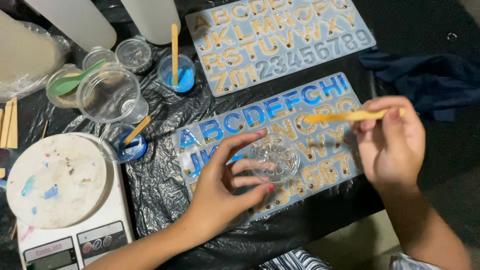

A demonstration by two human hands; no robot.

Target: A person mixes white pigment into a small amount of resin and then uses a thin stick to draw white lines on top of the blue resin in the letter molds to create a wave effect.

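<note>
Left hand (pixel 225 185) grasping small clear cup (pixel 274 158), right hand (pixel 392 142) pinching seemingly wooden stick (pixel 345 116).

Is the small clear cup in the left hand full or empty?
Empty, it seems: the small clear cup in the left hand shows its ribbed bottom with no colour inside.

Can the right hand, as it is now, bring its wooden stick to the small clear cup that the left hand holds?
Probably yes. The right hand holds the wooden stick just above and beside the small clear cup. The left hand grips only the cup's left side, so its open top looks free.
</note>
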